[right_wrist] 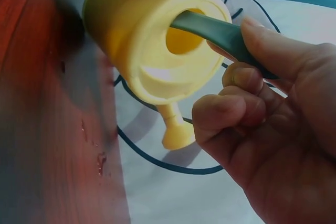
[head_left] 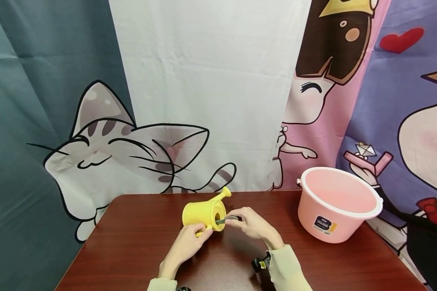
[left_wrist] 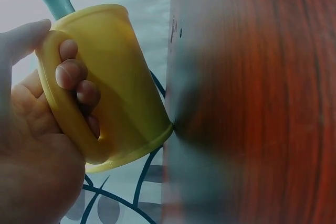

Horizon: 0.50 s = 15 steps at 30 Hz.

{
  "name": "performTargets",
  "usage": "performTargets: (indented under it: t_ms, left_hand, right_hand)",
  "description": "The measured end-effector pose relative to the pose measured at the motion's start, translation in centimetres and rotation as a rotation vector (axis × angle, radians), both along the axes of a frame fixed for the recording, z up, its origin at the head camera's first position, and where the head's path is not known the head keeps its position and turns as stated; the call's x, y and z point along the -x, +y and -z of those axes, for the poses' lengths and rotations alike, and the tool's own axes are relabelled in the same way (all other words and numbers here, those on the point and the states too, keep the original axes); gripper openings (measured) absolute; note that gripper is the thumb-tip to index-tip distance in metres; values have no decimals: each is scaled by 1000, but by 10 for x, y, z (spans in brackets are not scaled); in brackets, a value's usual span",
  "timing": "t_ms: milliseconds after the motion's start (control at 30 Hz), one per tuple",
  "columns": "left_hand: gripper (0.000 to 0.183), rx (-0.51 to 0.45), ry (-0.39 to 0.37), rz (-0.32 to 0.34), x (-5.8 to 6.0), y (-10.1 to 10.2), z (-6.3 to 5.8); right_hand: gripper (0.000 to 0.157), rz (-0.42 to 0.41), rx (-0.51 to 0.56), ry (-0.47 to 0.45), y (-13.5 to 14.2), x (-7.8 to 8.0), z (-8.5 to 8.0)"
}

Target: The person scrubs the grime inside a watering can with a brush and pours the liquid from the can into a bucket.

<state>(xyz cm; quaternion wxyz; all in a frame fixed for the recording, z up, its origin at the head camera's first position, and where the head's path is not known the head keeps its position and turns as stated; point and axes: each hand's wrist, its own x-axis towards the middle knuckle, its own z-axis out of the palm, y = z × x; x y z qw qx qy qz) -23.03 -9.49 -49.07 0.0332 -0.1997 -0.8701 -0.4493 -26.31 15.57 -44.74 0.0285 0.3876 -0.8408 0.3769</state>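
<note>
A yellow toy watering can (head_left: 198, 214) is tipped sideways above the table, its opening turned toward the right and its spout pointing to the back. My left hand (head_left: 185, 245) grips the can's handle (left_wrist: 63, 106), with fingers curled through the loop. From the right, my right hand (head_left: 254, 225) pinches a dark green tool handle (right_wrist: 223, 38) between thumb and fingers. The far end of this green tool passes through the hole in the can's top and is hidden inside, so its kind does not show.
On the table's right side stands a pink bucket (head_left: 331, 222) with a white rim and a label. Small water drops (right_wrist: 101, 163) lie on the reddish-brown wooden table (head_left: 131, 242). Printed cartoon cloths (head_left: 211, 81) hang close behind the table's back edge.
</note>
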Motion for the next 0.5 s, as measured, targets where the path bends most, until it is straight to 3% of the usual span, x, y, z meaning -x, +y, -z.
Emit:
performTargets:
  t_ms: [500]
  left_hand:
    - [37,-11,5,-8,0,-1,1]
  right_hand:
    - [9,25,70,-119,7,-3,-6]
